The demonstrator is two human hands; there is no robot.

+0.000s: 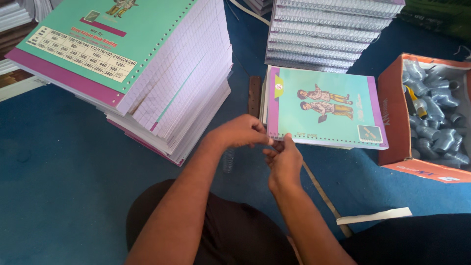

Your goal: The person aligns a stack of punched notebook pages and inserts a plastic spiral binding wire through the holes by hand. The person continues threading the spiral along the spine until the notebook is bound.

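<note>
A teal notebook [326, 105] with a purple edge and a drawing of two children lies on the blue floor before me. Both hands meet at its near left corner, along the punched edge. My left hand [240, 131] pinches that corner with fingertips closed. Just below it, my right hand [283, 161] has its fingers curled at the same corner, on what looks like the end of a thin wire spiral [228, 158]. The spiral's coils show beneath my left wrist.
A tall leaning stack of unbound punched notebooks [147, 68] stands at the left. Several spiral-bound notebooks [328, 32] are piled behind. An orange cardboard box [392, 122] of silver wire coils sits at the right. A wooden strip [324, 194] and a white paper strip [375, 216] lie near my knee.
</note>
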